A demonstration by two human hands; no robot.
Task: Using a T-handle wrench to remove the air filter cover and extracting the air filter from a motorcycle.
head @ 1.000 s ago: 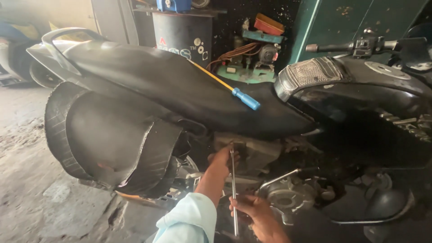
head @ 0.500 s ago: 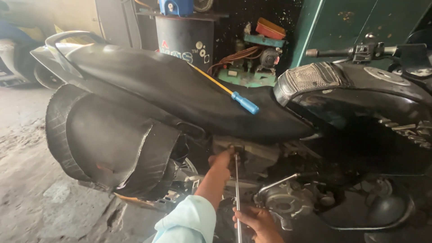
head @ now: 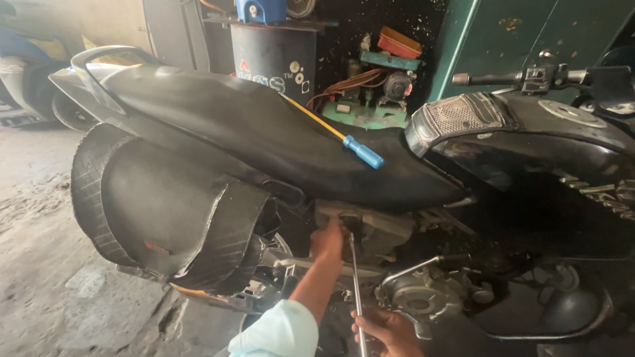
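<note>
A black motorcycle (head: 278,132) stands side-on before me, its long seat across the middle and the fuel tank (head: 549,132) at the right. My left hand (head: 328,239) reaches under the seat and touches the top end of a long thin metal rod tool (head: 356,284) at the frame. My right hand (head: 387,330) grips the lower end of that rod near the engine casing (head: 423,301). A screwdriver with a yellow shaft and blue handle (head: 354,147) lies on the seat.
The rear tyre with its black mudguard (head: 159,205) fills the left. Behind stand a dark barrel (head: 271,59) and a green machine with copper wiring (head: 370,99). A handlebar (head: 522,78) juts out at the upper right. Dusty concrete floor (head: 46,264) lies at the left.
The view has dropped slightly and my right hand sits lower in frame. Both hands stay on the rod under the seat.
</note>
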